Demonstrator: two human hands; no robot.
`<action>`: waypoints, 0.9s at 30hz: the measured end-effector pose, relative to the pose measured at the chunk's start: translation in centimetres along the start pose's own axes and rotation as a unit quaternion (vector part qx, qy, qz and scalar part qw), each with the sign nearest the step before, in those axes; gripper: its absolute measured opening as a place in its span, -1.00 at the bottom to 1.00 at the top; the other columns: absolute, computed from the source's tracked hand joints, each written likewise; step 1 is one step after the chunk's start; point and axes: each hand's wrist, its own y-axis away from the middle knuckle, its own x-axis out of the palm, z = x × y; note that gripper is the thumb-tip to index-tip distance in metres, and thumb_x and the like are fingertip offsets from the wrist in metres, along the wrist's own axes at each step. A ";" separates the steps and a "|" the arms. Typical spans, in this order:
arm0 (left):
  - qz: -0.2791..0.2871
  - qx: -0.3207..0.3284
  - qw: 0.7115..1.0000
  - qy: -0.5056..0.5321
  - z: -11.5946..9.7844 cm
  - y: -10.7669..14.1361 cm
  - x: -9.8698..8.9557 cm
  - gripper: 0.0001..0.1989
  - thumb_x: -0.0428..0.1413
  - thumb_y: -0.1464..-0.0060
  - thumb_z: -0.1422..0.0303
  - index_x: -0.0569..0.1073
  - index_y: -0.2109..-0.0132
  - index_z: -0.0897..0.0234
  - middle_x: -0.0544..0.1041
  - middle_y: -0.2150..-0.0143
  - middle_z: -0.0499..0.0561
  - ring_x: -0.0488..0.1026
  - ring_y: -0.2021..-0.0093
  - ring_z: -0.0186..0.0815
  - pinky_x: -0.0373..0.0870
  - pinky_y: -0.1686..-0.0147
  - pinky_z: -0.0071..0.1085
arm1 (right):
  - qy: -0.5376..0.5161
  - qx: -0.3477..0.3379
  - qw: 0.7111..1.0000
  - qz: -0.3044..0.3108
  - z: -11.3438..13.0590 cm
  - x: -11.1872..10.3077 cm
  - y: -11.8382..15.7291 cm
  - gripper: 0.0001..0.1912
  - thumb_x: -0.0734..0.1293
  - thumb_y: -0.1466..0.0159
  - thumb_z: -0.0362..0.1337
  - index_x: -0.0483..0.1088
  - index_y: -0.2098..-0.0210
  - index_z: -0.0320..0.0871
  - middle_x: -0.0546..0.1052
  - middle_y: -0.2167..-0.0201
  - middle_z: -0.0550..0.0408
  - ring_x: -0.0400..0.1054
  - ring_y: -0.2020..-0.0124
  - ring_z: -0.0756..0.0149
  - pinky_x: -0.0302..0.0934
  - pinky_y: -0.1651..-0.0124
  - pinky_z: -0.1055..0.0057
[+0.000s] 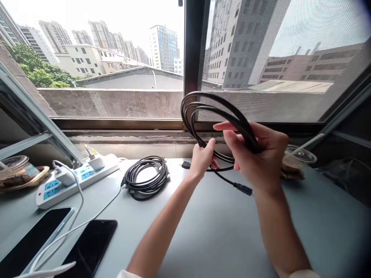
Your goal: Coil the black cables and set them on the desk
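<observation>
A black cable (214,101) hangs in loose loops between my two hands, above the grey table. My right hand (257,154) is closed around several strands on the right side of the loops. Lower and to the left, my left hand (204,156) grips the same cable, its fingertips partly hidden. One plug (242,189) dangles below the loops, between the hands. Another black connector (186,165) sticks out just left of my left wrist. On the table to the left lies a second black cable (147,177), wound into a neat coil.
A white power strip (78,181) with plugged-in chargers stands at the left. Two phones, one black (89,245) and one light-edged (36,243), lie near the front left with white cords (95,216). Food containers (21,173) sit far left; a lidded cup (295,162) stands right. Windows rise behind.
</observation>
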 end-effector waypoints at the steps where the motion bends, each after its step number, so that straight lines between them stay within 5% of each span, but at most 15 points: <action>1: -0.025 0.037 0.998 -0.051 -0.4 -0.3 -0.7 -0.59 0.03 -0.06 0.23 0.16 0.67 0.26 0.16 0.79 -0.12 0.15 0.78 -0.45 0.06 0.72 -0.50 | -0.017 0.017 1.000 0.013 -0.1 -0.2 -0.1 -0.85 0.29 -0.24 -0.34 0.52 0.29 -0.14 0.18 0.78 0.29 -0.01 0.81 0.63 -0.13 0.78 0.66; 4: -0.104 0.133 0.968 -0.184 -1.5 -0.9 -2.8 -0.53 -0.02 -0.09 0.17 0.08 0.69 0.24 0.09 0.77 -0.14 0.07 0.73 -0.48 0.02 0.66 -0.50 | -0.073 0.072 0.994 0.048 -0.6 -0.7 -0.5 -0.86 0.29 -0.26 -0.28 0.50 0.34 -0.13 0.11 0.81 0.30 -0.04 0.83 0.62 -0.12 0.78 0.65; 11: -0.189 0.175 0.920 -0.296 -3.2 -0.8 -5.7 -0.45 0.05 0.04 -0.06 0.12 0.71 0.22 0.12 0.72 -0.09 0.12 0.64 -0.39 -0.02 0.57 -0.45 | -0.144 0.201 0.947 0.205 -0.2 -1.7 -1.0 -0.77 0.30 -0.26 -0.15 0.46 0.16 -0.10 0.01 0.84 0.35 -0.17 0.86 0.64 -0.23 0.81 0.68; 19: -0.362 0.270 0.782 -0.429 -3.3 -0.6 -6.1 -0.55 0.08 0.08 -0.04 0.23 0.64 0.21 0.29 0.62 0.01 0.35 0.48 -0.19 0.12 0.47 -0.41 | -0.055 0.253 0.950 0.176 -0.6 -3.2 -1.6 -0.49 0.37 -0.17 0.00 0.39 -0.03 -0.14 0.06 0.77 0.31 -0.07 0.78 0.60 -0.20 0.76 0.66; 21: -0.311 0.227 0.816 -0.432 -3.1 -0.4 -5.8 -0.49 0.04 0.08 -0.10 0.22 0.67 0.21 0.30 0.65 0.03 0.36 0.50 -0.17 0.14 0.51 -0.40 | -0.057 0.212 0.965 0.140 -0.5 -3.0 -1.4 -0.47 0.39 -0.14 -0.01 0.37 -0.05 -0.08 0.07 0.76 0.30 -0.05 0.77 0.59 -0.20 0.75 0.64; 24: -0.123 0.086 0.918 -0.368 -2.7 -0.2 -5.6 -0.38 -0.08 0.05 -0.20 0.26 0.71 0.22 0.32 0.73 0.06 0.34 0.63 -0.21 0.18 0.60 -0.39 | -0.082 0.151 0.984 0.056 -0.1 -1.8 -0.8 -0.59 0.37 -0.18 -0.05 0.44 0.03 -0.08 0.07 0.75 0.28 -0.11 0.79 0.62 -0.24 0.75 0.60; 27: 0.010 -0.007 0.958 -0.286 -2.4 -0.5 -5.7 -0.32 -0.11 0.07 -0.25 0.38 0.67 0.29 0.43 0.66 0.13 0.38 0.66 -0.23 0.29 0.63 -0.39 | -0.121 0.107 0.987 0.002 0.3 -0.2 -0.3 -0.72 0.37 -0.19 -0.10 0.49 0.16 -0.09 0.04 0.79 0.29 -0.18 0.82 0.64 -0.31 0.77 0.59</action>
